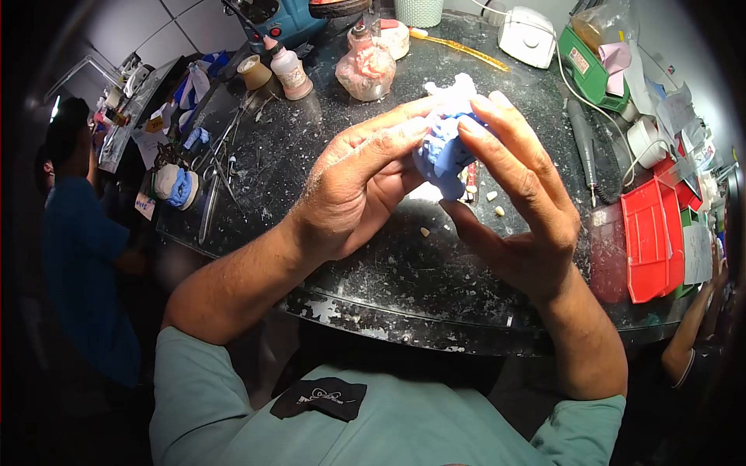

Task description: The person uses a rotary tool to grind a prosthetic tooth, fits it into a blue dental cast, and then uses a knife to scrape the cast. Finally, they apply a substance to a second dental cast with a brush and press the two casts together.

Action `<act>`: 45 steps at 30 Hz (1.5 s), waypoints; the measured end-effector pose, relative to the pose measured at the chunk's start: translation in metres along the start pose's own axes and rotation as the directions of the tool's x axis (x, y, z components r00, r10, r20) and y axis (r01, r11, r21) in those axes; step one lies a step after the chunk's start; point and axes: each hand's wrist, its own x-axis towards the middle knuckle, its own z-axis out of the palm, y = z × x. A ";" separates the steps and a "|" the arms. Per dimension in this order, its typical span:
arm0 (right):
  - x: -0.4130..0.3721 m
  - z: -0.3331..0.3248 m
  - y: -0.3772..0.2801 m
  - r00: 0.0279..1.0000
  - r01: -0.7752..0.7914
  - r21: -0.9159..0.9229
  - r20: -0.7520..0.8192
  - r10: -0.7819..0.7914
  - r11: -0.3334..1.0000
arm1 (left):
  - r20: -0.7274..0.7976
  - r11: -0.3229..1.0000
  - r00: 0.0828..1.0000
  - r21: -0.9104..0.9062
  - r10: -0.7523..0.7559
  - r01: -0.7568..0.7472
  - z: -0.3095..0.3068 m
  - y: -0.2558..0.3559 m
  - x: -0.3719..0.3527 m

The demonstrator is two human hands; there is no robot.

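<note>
A blue putty-like piece (444, 151) with a white part (458, 89) at its top is held up over the black worktop (373, 272). My left hand (353, 175) grips it from the left, its fingers dusted with white powder. On the right side, the fingers of my right hand (528, 186) are curled against the same piece, with the thumb near its lower end. Several small cream tooth-shaped pieces (500, 210) lie on the worktop below, between my hands.
Bottles (292, 74) and a pink-stained jar (365, 70) stand at the back. Metal tools (208, 203) and a plaster model with blue material (177, 186) lie left. A handpiece (581, 140) and red bin (653, 241) are right. A person in blue (81, 241) is far left.
</note>
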 end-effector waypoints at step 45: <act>0.002 -0.015 0.006 0.988 -0.145 0.085 0.073 0.139 0.986 | -0.035 0.925 0.996 0.369 -0.080 0.087 0.013 0.000 -0.008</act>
